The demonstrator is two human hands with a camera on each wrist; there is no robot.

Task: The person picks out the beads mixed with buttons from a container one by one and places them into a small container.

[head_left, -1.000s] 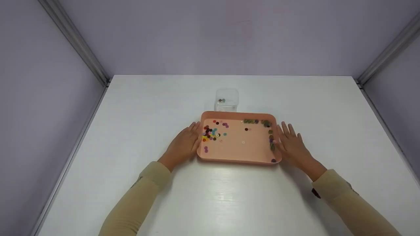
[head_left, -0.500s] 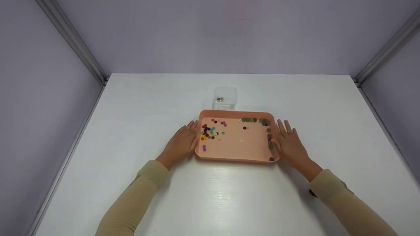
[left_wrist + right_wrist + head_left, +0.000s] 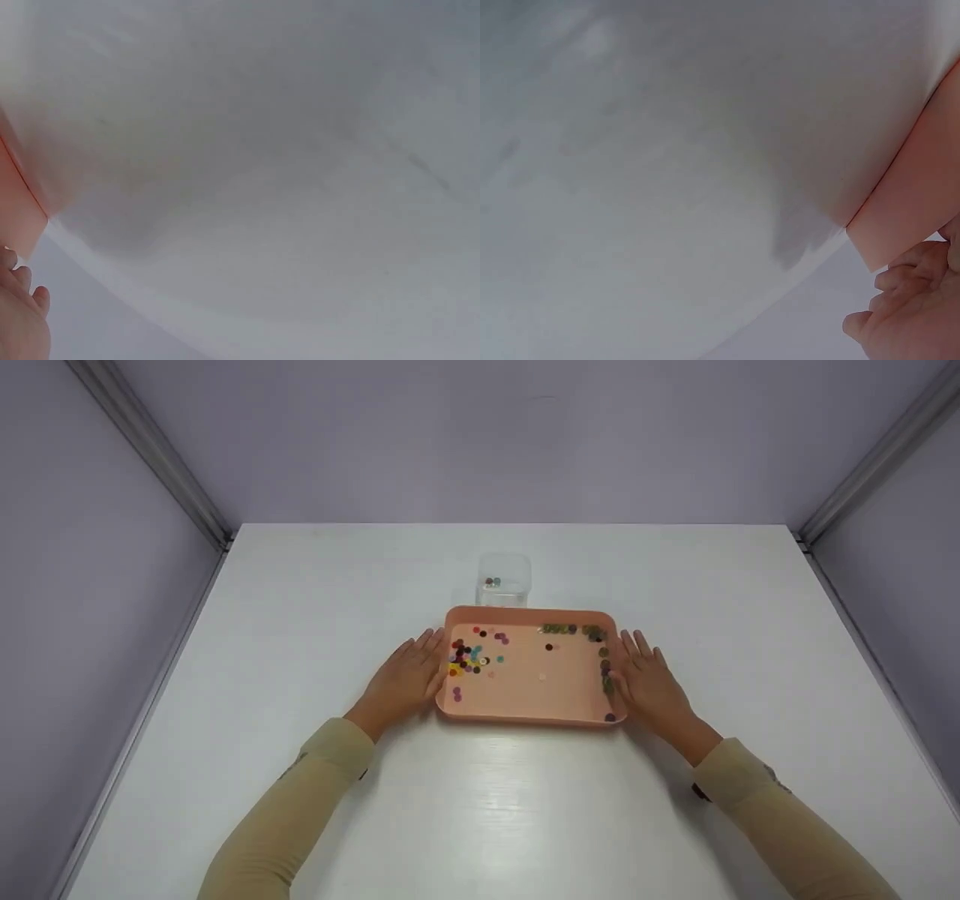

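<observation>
Over the last second nothing really changed: left hand (image 3: 405,679) and right hand (image 3: 649,684) stay flat, fingers straight, against the pink tray (image 3: 529,718) sides, tray of buttons (image 3: 469,656) mid-desk (image 3: 300,607), ungripped.

Premises appear to be a purpose-built recording booth or lab station: a bare white table (image 3: 300,607) enclosed on three sides by plain lilac-grey panels (image 3: 480,442) joined with metal corner rails (image 3: 150,454), with no household or shop fittings.
</observation>
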